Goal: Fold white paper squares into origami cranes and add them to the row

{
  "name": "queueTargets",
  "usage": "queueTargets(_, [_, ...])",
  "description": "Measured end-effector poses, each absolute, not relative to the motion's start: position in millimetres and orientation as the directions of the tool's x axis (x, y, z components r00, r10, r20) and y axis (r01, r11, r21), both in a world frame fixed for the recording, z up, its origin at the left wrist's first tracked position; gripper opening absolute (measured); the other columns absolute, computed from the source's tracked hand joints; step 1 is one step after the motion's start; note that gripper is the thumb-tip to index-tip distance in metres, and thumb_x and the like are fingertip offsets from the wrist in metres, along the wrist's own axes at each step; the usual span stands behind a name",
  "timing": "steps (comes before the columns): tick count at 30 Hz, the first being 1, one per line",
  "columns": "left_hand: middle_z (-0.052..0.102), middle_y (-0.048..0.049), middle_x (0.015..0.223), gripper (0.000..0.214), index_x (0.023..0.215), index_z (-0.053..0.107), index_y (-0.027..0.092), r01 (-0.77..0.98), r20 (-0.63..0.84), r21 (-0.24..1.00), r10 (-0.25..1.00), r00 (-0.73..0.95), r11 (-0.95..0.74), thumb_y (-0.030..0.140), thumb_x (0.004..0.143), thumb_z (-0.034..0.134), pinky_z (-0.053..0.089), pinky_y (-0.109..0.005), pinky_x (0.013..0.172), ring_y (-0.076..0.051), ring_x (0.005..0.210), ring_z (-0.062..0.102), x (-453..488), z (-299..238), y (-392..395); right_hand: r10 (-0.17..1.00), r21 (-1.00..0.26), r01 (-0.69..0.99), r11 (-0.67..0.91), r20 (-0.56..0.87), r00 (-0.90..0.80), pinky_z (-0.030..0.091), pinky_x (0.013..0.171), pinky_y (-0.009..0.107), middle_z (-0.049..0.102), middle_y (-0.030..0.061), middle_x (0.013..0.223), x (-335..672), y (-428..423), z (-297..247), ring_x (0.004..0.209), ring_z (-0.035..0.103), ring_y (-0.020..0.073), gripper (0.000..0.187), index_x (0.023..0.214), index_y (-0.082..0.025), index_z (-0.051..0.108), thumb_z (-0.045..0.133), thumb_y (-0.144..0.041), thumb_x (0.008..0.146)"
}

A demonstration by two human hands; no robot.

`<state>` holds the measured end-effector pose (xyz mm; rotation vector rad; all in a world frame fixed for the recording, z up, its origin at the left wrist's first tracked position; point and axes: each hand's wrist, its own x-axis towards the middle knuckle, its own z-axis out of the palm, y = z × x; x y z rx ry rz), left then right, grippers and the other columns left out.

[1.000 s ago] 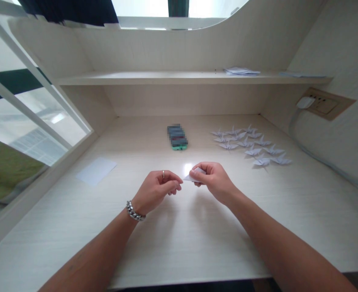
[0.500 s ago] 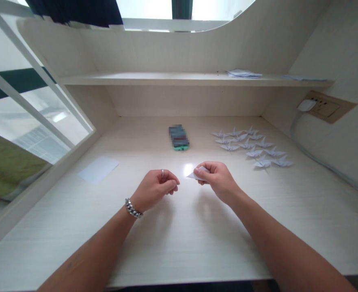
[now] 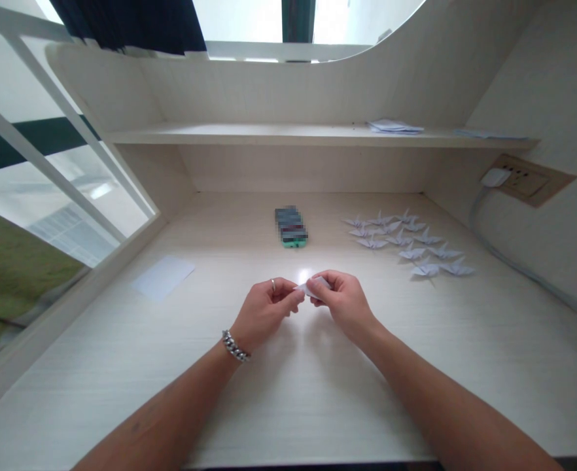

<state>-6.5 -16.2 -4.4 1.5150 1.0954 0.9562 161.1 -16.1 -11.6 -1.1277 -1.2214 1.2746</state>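
Observation:
Above the middle of the desk, my right hand (image 3: 342,299) pinches a small piece of folded white paper (image 3: 318,285) between thumb and fingers. My left hand (image 3: 269,307), with a ring and a chain bracelet, is closed on the paper's left tip. The fingertips of both hands are close together, and they hide part of the paper. Beyond the right hand, several white paper cranes (image 3: 400,239) stand grouped on the desk. A flat white sheet of paper (image 3: 163,277) lies to the left of my left hand.
A phone-sized object, blurred out, with a green edge (image 3: 295,243) lies behind my hands. Paper stacks (image 3: 395,127) rest on the shelf (image 3: 269,139) above. At the right wall, a white plug with a cable (image 3: 495,176) sits in a socket. A railing (image 3: 67,170) borders the left side.
My left hand has moved right and now grips the paper's left tip; before, it was apart from it. The right hand has shifted slightly left with the paper. The view has tilted a little.

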Motion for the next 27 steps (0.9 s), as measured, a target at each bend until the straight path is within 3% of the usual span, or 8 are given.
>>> queueTargets(5, [0.061,-0.0004,0.058,0.020,0.071,0.066,0.014,0.090,0.041,0.995,0.993,0.115,-0.051,0.033,0.076,0.067,0.043,-0.023,0.055,-0.011,0.055,0.054,-7,-2,-13,0.980,-0.997,0.062,0.046,0.033,-0.196,0.048,0.062,0.029,0.064,0.0040,0.069,155,-19,-19,0.063,0.058,0.0149,0.027,0.076,-0.014,0.066,0.065,-0.041,0.079])
queueTargets(13, [0.056,0.0030,0.053,0.016,0.065,0.062,0.014,0.047,0.069,0.996,0.993,0.095,-0.074,0.027,0.074,0.065,0.039,-0.021,0.050,-0.009,0.050,0.049,-3,-1,-6,0.946,-0.995,0.100,0.018,-0.016,-0.323,0.045,0.057,0.025,0.063,0.0029,0.065,156,-16,-19,0.059,0.058,0.0135,0.032,0.072,-0.015,0.064,0.063,-0.046,0.079])
queueTargets(17, [0.057,0.0018,0.054,0.019,0.066,0.062,0.014,0.040,0.022,0.999,0.990,0.139,-0.027,0.032,0.074,0.064,0.039,-0.022,0.046,-0.010,0.048,0.050,3,3,2,0.957,-0.996,0.093,0.009,-0.019,-0.290,0.042,0.052,0.024,0.062,0.0020,0.060,158,-12,-15,0.054,0.056,0.0118,0.034,0.067,-0.015,0.062,0.064,-0.048,0.077])
queueTargets(22, [0.055,0.0027,0.052,0.014,0.061,0.062,0.014,0.075,0.050,0.995,0.993,0.106,-0.058,0.025,0.070,0.066,0.039,-0.020,0.046,-0.009,0.048,0.049,13,10,11,0.961,-0.994,0.046,-0.098,-0.107,-0.255,0.043,0.049,0.022,0.063,0.0012,0.063,162,-9,-3,0.055,0.059,0.0122,0.034,0.069,-0.015,0.062,0.071,-0.048,0.068])
queueTargets(27, [0.063,-0.0017,0.065,0.026,0.074,0.065,0.014,0.004,-0.001,1.000,0.994,0.111,0.001,0.040,0.075,0.065,0.043,-0.020,0.047,-0.011,0.053,0.059,13,18,15,0.981,-0.996,0.002,-0.090,-0.089,-0.174,0.042,0.048,0.021,0.063,0.0012,0.061,168,0,16,0.052,0.057,0.0103,0.029,0.066,-0.015,0.062,0.072,-0.042,0.069])
